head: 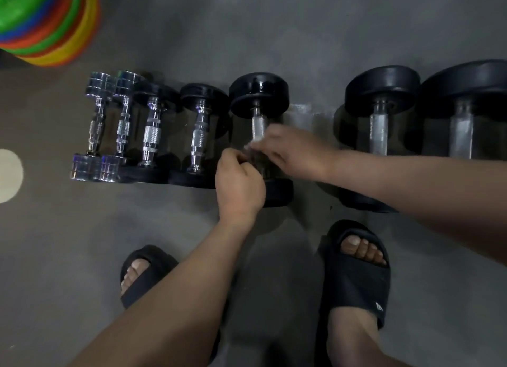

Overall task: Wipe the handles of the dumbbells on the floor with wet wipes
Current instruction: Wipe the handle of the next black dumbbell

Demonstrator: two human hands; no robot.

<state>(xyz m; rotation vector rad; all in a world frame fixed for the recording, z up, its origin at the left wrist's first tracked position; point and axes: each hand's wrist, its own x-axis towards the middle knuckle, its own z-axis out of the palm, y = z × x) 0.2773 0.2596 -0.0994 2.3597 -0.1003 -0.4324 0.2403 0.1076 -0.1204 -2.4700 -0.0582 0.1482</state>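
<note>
Grey floor [274, 31], with the dumbbells [151, 132] lined up side by side, handles all pointing the same way, so you can just work along the row. Both hands are over the middle black dumbbell [259, 92]. Left grip [239, 181] and right grip [292, 152] have their fingers curled in, each pinching a corner of the wet wipe [256, 143]. It's right above the handle [258, 125], probably being stretched out so it wraps round the bar.
</note>
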